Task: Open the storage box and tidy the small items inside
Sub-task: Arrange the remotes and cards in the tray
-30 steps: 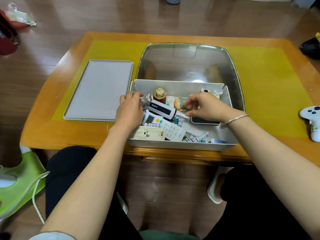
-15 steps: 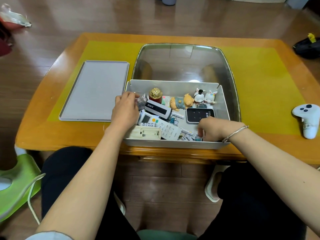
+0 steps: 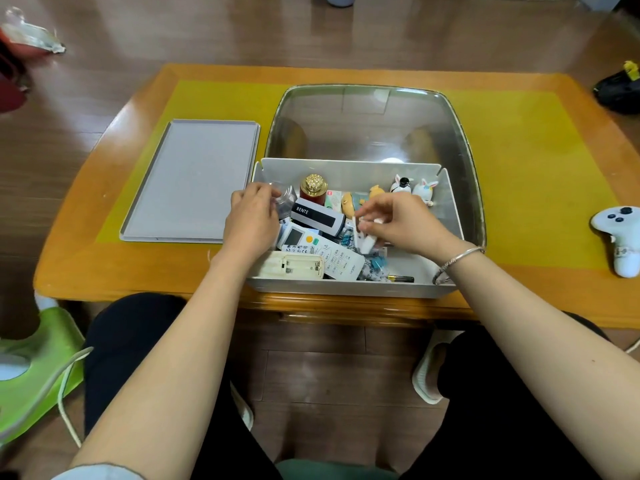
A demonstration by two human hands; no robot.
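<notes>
The head camera looks down at two hands inside an open storage box (image 3: 349, 289). The fingers (image 3: 372, 221) of the right hand (image 3: 398, 220) are curled and pinch a small white thing (image 3: 363, 239) (too small to name) just above the clutter in the middle of the box. A silver bracelet (image 3: 457, 259) sits on that wrist. The fingers of the left hand (image 3: 251, 220) are curled around a clear, shiny little thing (image 3: 284, 199) at the left end of the box.

Under the hands lie a white remote control (image 3: 322, 249) with a small screen, a dark remote (image 3: 318, 216) marked BENTE, and a cream remote (image 3: 294, 266) turned over with its battery slot open. A dark red bottle with a gold cap (image 3: 313, 187) stands near the back wall. Two small bunny figures (image 3: 414, 188) stand in the back right corner, and a yellow figure (image 3: 348, 202) lies beside them.

The grey box sits at the near edge of the tabletop (image 3: 540, 174), on a yellow mat. Its grey lid (image 3: 194, 181) lies flat to the left, just beside the box. A big clear tub (image 3: 374, 123) rests right behind the box. A white game controller (image 3: 620, 233) lies far off to the right.
</notes>
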